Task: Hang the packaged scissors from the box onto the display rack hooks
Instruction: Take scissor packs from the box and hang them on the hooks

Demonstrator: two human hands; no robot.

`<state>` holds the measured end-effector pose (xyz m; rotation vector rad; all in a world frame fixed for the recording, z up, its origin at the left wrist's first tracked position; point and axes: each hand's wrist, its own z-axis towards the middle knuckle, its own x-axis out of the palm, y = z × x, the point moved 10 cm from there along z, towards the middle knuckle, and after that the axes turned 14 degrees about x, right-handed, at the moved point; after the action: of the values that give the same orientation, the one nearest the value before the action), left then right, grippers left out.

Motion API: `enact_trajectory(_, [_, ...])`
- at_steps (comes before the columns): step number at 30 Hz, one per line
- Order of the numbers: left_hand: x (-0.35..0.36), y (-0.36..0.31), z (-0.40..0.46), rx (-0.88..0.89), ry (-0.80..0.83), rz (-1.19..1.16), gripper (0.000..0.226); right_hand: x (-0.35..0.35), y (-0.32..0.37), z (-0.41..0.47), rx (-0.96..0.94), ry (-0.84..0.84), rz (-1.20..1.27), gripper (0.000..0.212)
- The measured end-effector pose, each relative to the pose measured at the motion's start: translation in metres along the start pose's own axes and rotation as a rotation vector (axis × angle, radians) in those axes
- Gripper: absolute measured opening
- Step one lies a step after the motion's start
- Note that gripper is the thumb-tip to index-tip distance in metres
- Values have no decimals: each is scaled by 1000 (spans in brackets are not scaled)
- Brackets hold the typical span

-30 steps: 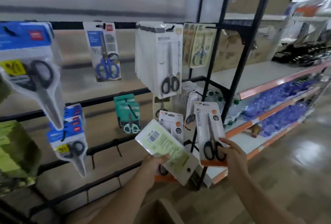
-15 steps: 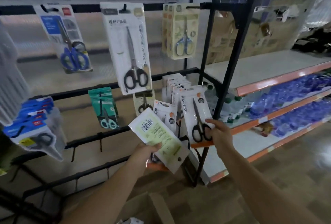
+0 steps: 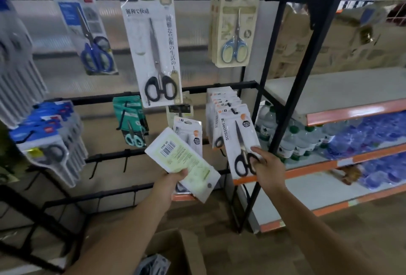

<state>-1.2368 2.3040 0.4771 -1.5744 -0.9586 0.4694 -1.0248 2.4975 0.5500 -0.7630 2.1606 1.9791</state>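
Packaged scissors [image 3: 240, 142] pinched low by right hand [image 3: 267, 165], top slot at middle-row hook [image 3: 233, 110] of display rack [image 3: 246, 85]. Spare packs [image 3: 183, 160] fanned, gripped in left hand [image 3: 173, 181]. Box [image 3: 175, 250] below.

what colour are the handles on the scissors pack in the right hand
Black handles, on a white card with an orange bottom strip; right hand holds it. Head view.

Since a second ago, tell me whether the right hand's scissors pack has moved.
Yes. The scissors pack in the right hand has gone up and left onto the hook, against the hanging stack.
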Motion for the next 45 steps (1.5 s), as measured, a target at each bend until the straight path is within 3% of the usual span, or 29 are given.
enact_trajectory(3, [-7, -8, -1, 18, -28, -37, 29, 14, 9, 16, 22, 58, -99, 35])
enact_trajectory(7, [-14, -26, -4, 88, -58, -86, 35, 45, -1, 19, 185, 220, -98, 39])
enact_trajectory(9, [-17, -28, -8, 80, -64, -100, 35, 63, 3, 11, 156, 260, -196, 40])
enact_trajectory(13, [-8, -24, -19, 4, 69, -145, 34, 118, -2, -20, 369, 574, 66, 39])
enact_trajectory(16, [5, -20, -28, -47, 194, -179, 42, 149, 2, -47, 464, 816, 299, 25])
enact_trajectory(23, [8, -24, -24, 4, 167, -102, 22, 113, -14, -21, 467, 479, 401, 15])
enact_trajectory(29, [3, -21, -16, -3, 55, -195, 19, 38, -6, 6, 261, 221, 383, 23])
enact_trajectory(31, [-1, -21, -16, -2, 19, -186, 18, 23, -9, 19, 263, 189, 349, 11])
enact_trajectory(45, [-22, -36, -23, 71, -65, -144, 20, 24, 7, 57, 285, -14, 57, 37])
